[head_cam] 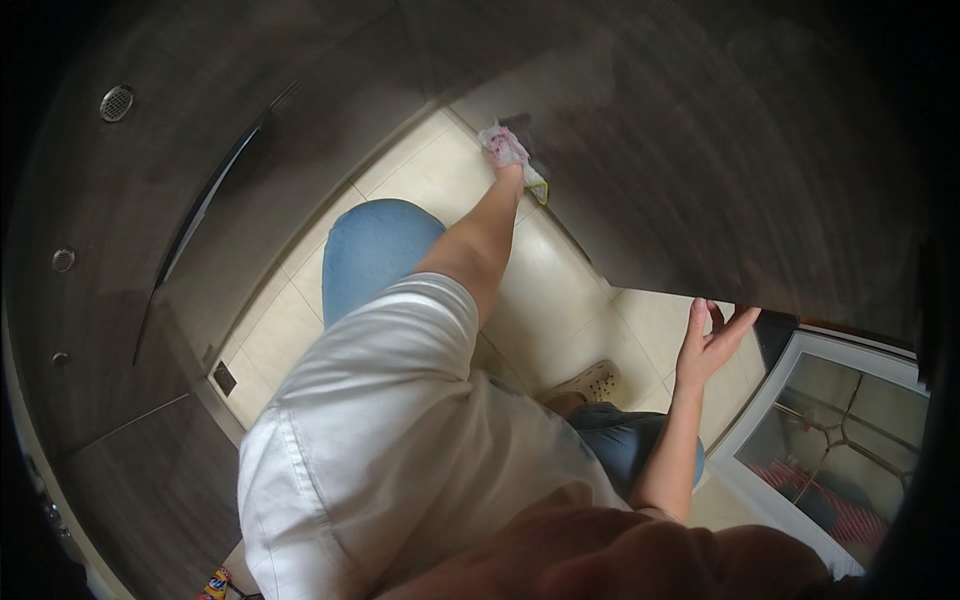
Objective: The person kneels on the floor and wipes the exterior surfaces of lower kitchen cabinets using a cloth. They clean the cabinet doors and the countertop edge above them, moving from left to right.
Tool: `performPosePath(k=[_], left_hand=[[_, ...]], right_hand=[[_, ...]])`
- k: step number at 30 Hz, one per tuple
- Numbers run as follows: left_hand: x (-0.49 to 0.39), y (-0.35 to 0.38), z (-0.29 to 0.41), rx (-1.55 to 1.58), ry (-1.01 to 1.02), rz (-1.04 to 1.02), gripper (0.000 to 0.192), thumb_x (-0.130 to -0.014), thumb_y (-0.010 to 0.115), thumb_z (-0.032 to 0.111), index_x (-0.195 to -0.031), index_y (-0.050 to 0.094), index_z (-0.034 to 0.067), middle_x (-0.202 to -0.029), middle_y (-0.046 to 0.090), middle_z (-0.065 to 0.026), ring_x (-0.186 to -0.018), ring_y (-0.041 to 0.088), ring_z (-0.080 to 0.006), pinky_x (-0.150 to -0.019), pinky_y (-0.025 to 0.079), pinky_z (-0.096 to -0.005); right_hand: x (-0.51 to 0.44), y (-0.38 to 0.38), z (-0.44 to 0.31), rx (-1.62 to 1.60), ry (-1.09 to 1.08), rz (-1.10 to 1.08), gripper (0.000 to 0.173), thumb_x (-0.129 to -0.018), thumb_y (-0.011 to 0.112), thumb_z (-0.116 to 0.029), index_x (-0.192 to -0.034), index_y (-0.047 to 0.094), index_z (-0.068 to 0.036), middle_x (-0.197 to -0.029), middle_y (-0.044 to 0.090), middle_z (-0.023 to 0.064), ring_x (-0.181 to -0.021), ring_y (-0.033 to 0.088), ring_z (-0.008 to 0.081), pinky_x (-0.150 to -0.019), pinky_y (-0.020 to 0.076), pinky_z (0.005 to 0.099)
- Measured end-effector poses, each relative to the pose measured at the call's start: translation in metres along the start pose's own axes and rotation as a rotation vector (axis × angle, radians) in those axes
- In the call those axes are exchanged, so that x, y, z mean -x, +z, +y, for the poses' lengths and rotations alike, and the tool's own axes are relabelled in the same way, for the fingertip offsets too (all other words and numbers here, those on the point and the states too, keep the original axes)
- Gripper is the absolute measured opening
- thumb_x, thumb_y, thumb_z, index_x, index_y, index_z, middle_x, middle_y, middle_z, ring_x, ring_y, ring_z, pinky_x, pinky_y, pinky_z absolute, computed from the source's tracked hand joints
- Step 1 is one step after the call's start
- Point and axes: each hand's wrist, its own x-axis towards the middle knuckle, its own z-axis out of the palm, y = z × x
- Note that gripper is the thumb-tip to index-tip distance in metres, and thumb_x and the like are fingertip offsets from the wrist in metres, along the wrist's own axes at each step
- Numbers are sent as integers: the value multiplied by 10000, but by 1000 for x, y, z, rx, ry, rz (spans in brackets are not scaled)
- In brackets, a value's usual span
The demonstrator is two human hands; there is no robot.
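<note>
My left hand (504,156) is wrapped in or covered by a crumpled white and pink cloth (501,142) with a yellow-edged corner hanging down. The cloth lies against the lower left part of a dark wood-grain panel (675,202), where a darker, damp-looking patch shows beside it. My left fingers are mostly hidden by the cloth. At the panel's lower edge, on the right, my right hand (712,337) is raised with thumb and fingers apart, the fingertips at that edge. Whether some fingertips reach behind the panel cannot be told.
Dark cabinet fronts (330,127) with a long handle (210,199) and round vents (117,103) rise on the left. A white-framed glass door (817,442) stands at lower right. Pale floor tiles (555,277) lie beneath my bent knees. A colourful package (216,583) is at bottom left.
</note>
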Motion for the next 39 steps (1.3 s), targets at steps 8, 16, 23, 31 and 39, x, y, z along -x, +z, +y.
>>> performPosePath(k=[8, 16, 23, 31, 39], left_hand=[[181, 25, -24, 384, -940, -64, 543, -905, 367, 561, -1240, 493, 153, -1262, 484, -73, -1168, 437, -289, -980, 282, -497], [234, 66, 130, 404, -1230, -182, 796, -901, 311, 659, -1482, 325, 115, -1559, 287, -125, -1434, 224, -388, -1109, 70, -673], [171, 69, 252, 652, -471, -588, 853, -875, 485, 640, -1526, 217, 159, -1593, 187, -96, -1442, 159, -412, -1154, 95, -575], [213, 103, 252, -282, 644, -51, 880, -841, 665, 267, -1520, 132, 95, -1549, 176, -234, -1418, 142, -480, -1141, 145, -561], [332, 55, 136, -478, 529, -449, 904, -680, 663, -68, -1453, 212, 66, -1481, 83, -306, -1368, 213, -499, -1121, 251, -493]], right_hand=[[-1, 4, 5, 51, -34, 37, 794, -845, 713, -191, -1476, 266, -13, -1433, 363, 182, -1285, 426, 294, -831, 497, 348], [-3, 2, 5, 50, -52, 51, 766, -838, 738, -198, -1444, 313, -2, -1392, 395, 189, -1241, 458, 290, -792, 526, 319], [-2, -1, -1, -11, -2, 29, 775, -845, 737, -212, -1454, 310, 6, -1407, 392, 203, -1270, 444, 319, -775, 536, 313], [-3, -2, -7, -26, 15, 20, 836, -830, 755, -280, -1466, 291, 0, -1417, 388, 205, -1274, 446, 313, -749, 538, 306], [-5, 2, -5, 6, 9, 37, 871, -813, 766, -327, -1465, 281, -13, -1421, 379, 189, -1247, 459, 281, -730, 530, 295]])
